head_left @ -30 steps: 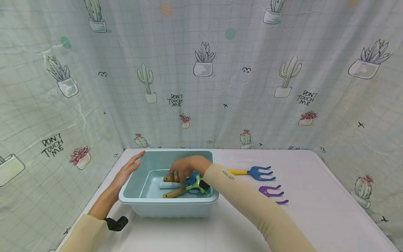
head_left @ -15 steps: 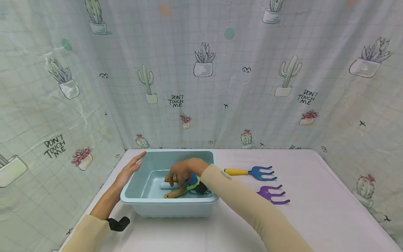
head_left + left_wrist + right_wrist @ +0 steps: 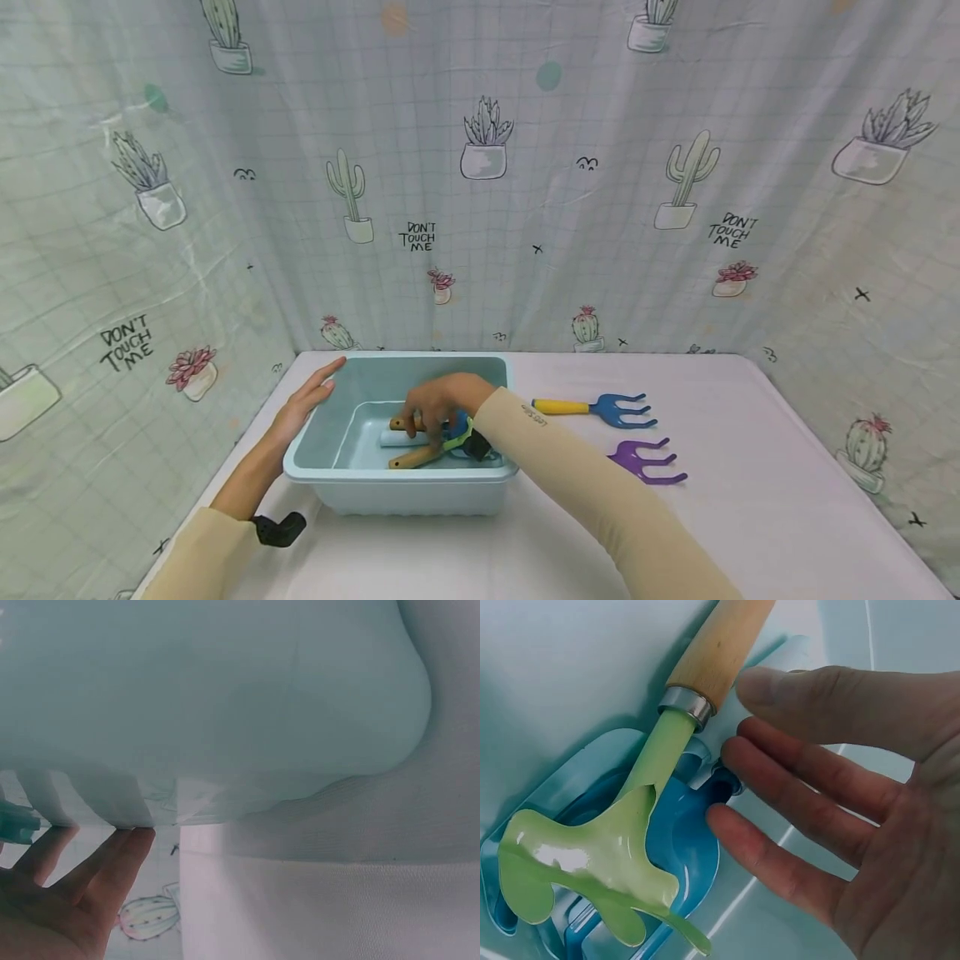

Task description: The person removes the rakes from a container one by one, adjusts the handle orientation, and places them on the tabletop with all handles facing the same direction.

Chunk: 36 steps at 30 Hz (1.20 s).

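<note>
My left hand [image 3: 298, 410] rests its straight fingers against the left side of the light blue plastic basin [image 3: 401, 477]; in the left wrist view, fingertips touch the outer wall. Inside the basin, my right hand [image 3: 441, 402] hovers low over several garden tools. Its fingers [image 3: 802, 761] are loosely bent with nothing between them. The thumb tip lies close by the wooden handle [image 3: 720, 652] of a green hand rake [image 3: 592, 859]; whether it touches is unclear. Beneath the rake is a blue tool with a rounded blade [image 3: 686, 832]. A pale blue handle [image 3: 397, 439] lies between two wooden handles.
On the white table [image 3: 750, 433], right of the basin, lie a blue hand fork [image 3: 618, 410] with a yellow handle and a purple hand fork [image 3: 648, 463], partly covered by my right sleeve [image 3: 577, 475]. A printed curtain [image 3: 540, 200] surrounds the table.
My right forearm has shifted slightly left and down, uncovering more of the yellow handle and the purple fork. The right hand stays over the tools. The left hand keeps its place.
</note>
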{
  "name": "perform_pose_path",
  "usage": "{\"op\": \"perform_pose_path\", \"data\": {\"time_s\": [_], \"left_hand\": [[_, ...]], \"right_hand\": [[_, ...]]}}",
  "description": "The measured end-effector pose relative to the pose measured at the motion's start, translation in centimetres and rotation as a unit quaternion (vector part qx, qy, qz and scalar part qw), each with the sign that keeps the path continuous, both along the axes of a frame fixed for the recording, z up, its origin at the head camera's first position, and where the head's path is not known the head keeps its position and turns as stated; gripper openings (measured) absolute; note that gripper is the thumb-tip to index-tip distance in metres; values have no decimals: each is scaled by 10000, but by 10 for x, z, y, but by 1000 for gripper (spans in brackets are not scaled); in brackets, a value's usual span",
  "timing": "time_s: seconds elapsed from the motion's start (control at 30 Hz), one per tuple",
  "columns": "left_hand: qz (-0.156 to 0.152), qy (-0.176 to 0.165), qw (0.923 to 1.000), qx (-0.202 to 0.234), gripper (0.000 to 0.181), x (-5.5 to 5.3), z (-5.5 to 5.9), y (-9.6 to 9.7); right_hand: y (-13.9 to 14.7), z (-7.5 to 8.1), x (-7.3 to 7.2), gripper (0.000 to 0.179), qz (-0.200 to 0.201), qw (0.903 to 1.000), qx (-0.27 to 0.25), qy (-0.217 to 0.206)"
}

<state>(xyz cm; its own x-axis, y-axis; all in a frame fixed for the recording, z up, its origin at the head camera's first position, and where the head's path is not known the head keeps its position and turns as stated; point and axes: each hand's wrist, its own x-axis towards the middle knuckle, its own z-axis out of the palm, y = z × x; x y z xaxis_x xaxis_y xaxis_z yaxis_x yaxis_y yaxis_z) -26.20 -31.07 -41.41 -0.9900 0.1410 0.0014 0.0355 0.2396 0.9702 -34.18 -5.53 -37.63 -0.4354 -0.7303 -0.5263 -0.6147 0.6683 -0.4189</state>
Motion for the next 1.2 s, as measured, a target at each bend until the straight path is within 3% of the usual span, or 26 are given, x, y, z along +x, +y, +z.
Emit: {"op": "perform_pose_path", "data": {"time_s": [0.5, 0.8, 0.97, 1.2], "left_hand": [[17, 9, 10000, -61, 61, -1, -3, 2], [-12, 29, 10000, -53, 61, 0, -2, 2], [9, 29, 10000, -6, 61, 1, -1, 1], [29, 3, 10000, -1, 61, 1, 0, 0]], "right_hand": [[-7, -8, 0, 36, -164, 9996, -64, 218], [-8, -12, 4, 33, 10, 9975, 133, 695], [-9, -12, 4, 23, 151, 9952, 246, 931], [-10, -11, 6, 21, 210, 9953, 344, 885]]}}
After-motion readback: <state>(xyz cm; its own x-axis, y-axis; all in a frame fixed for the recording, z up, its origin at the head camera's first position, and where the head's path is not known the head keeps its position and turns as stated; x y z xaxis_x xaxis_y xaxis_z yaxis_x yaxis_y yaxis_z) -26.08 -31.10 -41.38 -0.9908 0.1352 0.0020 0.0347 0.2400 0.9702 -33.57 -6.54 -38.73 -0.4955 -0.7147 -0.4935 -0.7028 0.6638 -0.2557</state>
